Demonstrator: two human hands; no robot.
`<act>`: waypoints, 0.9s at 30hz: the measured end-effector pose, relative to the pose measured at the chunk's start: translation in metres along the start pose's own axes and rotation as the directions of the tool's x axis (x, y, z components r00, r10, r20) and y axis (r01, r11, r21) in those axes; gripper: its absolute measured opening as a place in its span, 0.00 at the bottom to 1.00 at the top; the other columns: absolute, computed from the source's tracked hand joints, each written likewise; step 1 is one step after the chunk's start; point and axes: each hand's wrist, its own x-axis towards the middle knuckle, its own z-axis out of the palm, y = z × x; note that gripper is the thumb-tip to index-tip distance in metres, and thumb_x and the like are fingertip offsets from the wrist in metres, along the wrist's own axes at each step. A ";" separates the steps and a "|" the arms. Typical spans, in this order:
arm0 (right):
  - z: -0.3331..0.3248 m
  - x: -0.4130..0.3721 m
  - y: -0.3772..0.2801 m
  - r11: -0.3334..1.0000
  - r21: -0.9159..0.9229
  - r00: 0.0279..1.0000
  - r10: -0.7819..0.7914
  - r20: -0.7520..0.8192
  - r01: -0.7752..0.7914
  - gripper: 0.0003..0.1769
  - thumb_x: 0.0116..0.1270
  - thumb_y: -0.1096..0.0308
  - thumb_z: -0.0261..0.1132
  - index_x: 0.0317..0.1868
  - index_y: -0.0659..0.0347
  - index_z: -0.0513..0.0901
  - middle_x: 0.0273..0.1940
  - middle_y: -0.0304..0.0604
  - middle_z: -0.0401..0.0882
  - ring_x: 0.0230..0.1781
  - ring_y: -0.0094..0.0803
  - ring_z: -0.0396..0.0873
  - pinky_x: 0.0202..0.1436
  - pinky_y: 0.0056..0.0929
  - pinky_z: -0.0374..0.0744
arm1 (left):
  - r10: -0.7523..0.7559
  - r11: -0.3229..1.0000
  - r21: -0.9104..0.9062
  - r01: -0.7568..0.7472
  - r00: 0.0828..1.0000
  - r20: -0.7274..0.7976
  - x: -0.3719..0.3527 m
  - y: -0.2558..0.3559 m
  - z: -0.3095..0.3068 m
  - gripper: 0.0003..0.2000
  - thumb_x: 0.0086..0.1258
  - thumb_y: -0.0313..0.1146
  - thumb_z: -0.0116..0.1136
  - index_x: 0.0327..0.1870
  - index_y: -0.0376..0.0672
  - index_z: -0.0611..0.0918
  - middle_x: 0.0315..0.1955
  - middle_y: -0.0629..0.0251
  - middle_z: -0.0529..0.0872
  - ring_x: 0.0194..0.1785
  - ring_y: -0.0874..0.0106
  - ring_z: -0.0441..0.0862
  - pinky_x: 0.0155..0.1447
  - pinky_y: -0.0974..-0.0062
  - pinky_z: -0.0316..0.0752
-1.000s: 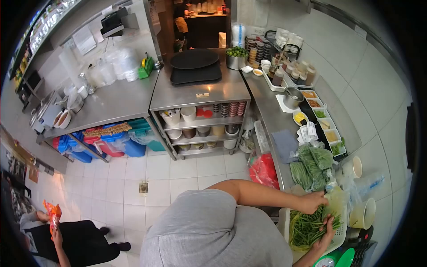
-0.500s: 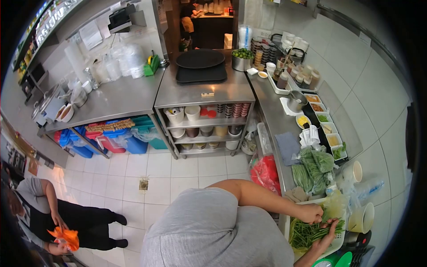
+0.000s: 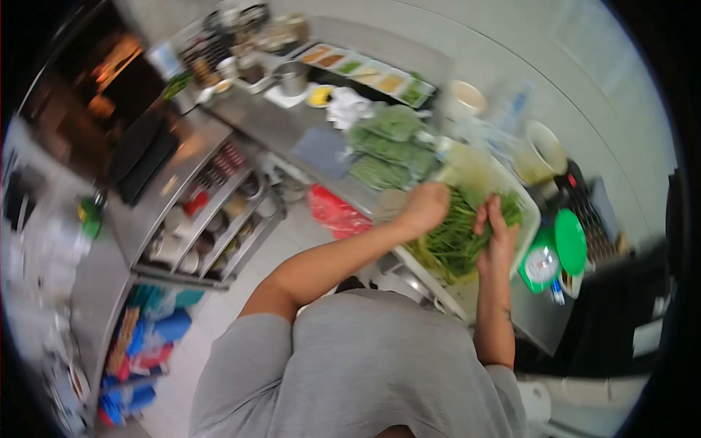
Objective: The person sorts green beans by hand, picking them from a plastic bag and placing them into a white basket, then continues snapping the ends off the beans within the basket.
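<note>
Your right hand (image 3: 500, 237) grasps a bunch of the greens (image 3: 454, 244), the fingers bent around the stems and the palm toward the left hand. Your left hand (image 3: 427, 206) is curled at the near-left edge of the greens, across from the right hand; blur hides whether stems are inside the fist, so you cannot tell if it grips any. The two hands are apart, with loose greens between them.

The greens lie in the white basket (image 3: 535, 217), directly in front of your body. A translucent yellowish bag (image 3: 467, 166) is at the far end of the basket.

The basket is at the right part of the metal tabletop (image 3: 252, 115). To the right of the basket, just beside it, is the green scale (image 3: 540, 266), its white dial facing up. Beyond the basket are a pale tub (image 3: 540, 152) and, farther left, a cup (image 3: 466, 101).

Left of these, bagged greens (image 3: 394, 139) rest on the tabletop, with a blue cloth (image 3: 321, 151) beside them and a white cloth (image 3: 349, 107) behind. Along the wall is a row of filled containers (image 3: 365, 73). A metal pot (image 3: 292, 78) and a yellow-filled bowl (image 3: 320, 95) are near its left end. Below the tabletop edge hangs or rests a red bag (image 3: 336, 212); its support is hidden.
</note>
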 end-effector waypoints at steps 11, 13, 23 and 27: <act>-0.041 0.009 0.021 0.894 0.387 0.972 0.235 0.024 -0.225 0.10 0.70 0.62 0.59 0.40 0.60 0.76 0.32 0.41 0.79 0.43 0.34 0.79 0.46 0.37 0.80 | 0.378 0.903 0.217 -0.370 0.926 0.005 0.006 0.029 -0.006 0.10 0.62 0.30 0.59 0.39 0.32 0.78 0.37 0.51 0.76 0.42 0.52 0.75 0.48 0.59 0.69; -0.030 0.007 0.021 0.871 0.430 0.967 0.256 0.013 -0.236 0.09 0.70 0.62 0.59 0.40 0.60 0.76 0.37 0.42 0.80 0.44 0.35 0.79 0.47 0.37 0.80 | 0.480 0.867 0.174 -0.467 0.876 -0.037 0.006 0.037 0.003 0.12 0.62 0.32 0.59 0.42 0.33 0.77 0.39 0.51 0.76 0.43 0.53 0.74 0.50 0.59 0.68; -0.026 0.006 0.033 0.810 0.494 0.948 0.287 0.138 -0.317 0.22 0.71 0.55 0.56 0.57 0.63 0.72 0.60 0.46 0.72 0.60 0.33 0.70 0.65 0.35 0.68 | 0.235 0.919 0.208 -0.334 0.890 0.390 -0.010 0.048 0.023 0.32 0.65 0.38 0.54 0.66 0.33 0.57 0.57 0.44 0.68 0.61 0.48 0.65 0.61 0.56 0.61; -0.012 0.001 0.035 0.758 0.490 0.903 0.370 0.218 -0.429 0.27 0.70 0.53 0.57 0.61 0.64 0.69 0.62 0.45 0.69 0.62 0.34 0.67 0.65 0.34 0.67 | 0.278 0.928 0.188 -0.320 0.935 0.221 -0.013 0.028 0.038 0.30 0.66 0.36 0.50 0.66 0.31 0.56 0.53 0.42 0.73 0.59 0.45 0.68 0.61 0.55 0.64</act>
